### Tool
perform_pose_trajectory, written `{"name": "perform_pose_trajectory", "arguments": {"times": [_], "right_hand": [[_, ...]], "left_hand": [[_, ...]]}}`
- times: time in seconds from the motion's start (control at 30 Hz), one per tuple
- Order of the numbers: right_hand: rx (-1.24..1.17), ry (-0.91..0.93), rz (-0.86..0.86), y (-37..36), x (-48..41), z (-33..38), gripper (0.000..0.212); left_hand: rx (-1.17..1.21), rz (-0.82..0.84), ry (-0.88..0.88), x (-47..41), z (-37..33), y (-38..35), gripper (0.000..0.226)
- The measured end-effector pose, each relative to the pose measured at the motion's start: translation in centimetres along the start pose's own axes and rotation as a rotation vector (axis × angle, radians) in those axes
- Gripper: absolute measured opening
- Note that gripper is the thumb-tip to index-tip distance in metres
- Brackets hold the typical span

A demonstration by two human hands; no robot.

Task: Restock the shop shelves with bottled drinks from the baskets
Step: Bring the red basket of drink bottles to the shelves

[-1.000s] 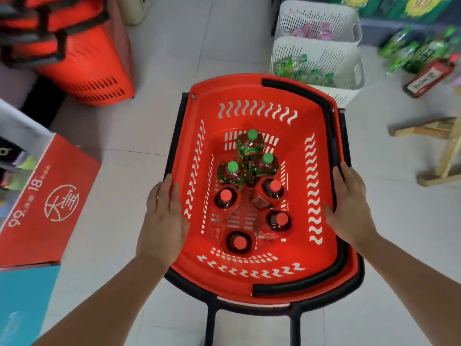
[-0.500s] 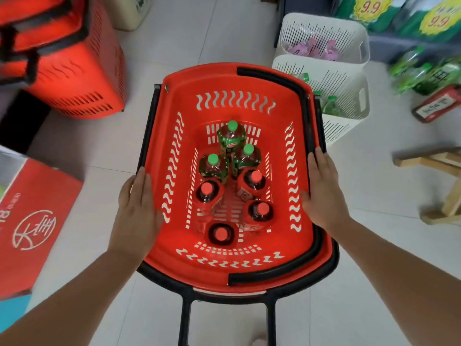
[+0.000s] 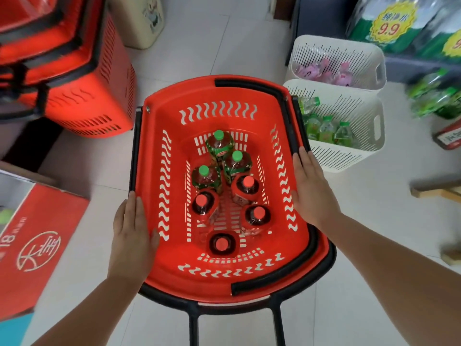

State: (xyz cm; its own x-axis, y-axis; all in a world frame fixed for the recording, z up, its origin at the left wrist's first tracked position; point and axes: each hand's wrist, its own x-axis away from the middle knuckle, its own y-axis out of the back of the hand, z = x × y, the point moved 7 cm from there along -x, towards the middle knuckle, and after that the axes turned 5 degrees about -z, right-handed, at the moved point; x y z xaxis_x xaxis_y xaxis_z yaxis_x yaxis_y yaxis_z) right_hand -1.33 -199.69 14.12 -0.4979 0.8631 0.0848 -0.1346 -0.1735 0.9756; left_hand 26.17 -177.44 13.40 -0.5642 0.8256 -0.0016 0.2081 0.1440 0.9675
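Observation:
A red shopping basket (image 3: 217, 96) with black handles sits on a black stand in front of me. Upright inside it are three green-capped bottles (image 3: 219, 136) towards the far end and several red-capped dark bottles (image 3: 248, 181) nearer me. My left hand (image 3: 132, 228) lies against the basket's left rim, fingers straight, with the thumb over the edge. Pressed on the right rim beside the black handle is my right hand (image 3: 311, 193), its fingers also straight. Neither hand touches a bottle.
Two white slotted baskets stand right of the red one: the near one (image 3: 349, 151) holds green bottles, the far one (image 3: 349, 49) pink items. Stacked red baskets (image 3: 99, 96) stand at left, a red carton (image 3: 37, 233) lower left. Shelf stock with a 9.9 tag (image 3: 389, 23) fills the upper right.
My view has shifted left and tilted up, showing more of the shelf and white baskets. Both hands stay on the basket's rims, and the bottles keep their places.

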Motion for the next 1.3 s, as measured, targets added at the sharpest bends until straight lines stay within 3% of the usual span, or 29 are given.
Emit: {"name": "perform_pose_trajectory", "arguments": {"times": [0.4,1.07,1.3], "right_hand": [[0.057,-0.010,-0.001,0.6,-10.2,0.5,0.079],[0.035,-0.159,-0.026,2.5,-31.4,-2.4,0.079],[0.014,-0.213,-0.040,3.4,-36.2,-4.0,0.071]], "left_hand": [[-0.025,-0.036,-0.045,-10.4,-0.5,-0.1,0.070],[-0.061,0.047,-0.264,-38.4,-4.8,-1.5,0.073],[-0.019,0.047,-0.234,-44.9,-8.0,-1.2,0.073]]}}
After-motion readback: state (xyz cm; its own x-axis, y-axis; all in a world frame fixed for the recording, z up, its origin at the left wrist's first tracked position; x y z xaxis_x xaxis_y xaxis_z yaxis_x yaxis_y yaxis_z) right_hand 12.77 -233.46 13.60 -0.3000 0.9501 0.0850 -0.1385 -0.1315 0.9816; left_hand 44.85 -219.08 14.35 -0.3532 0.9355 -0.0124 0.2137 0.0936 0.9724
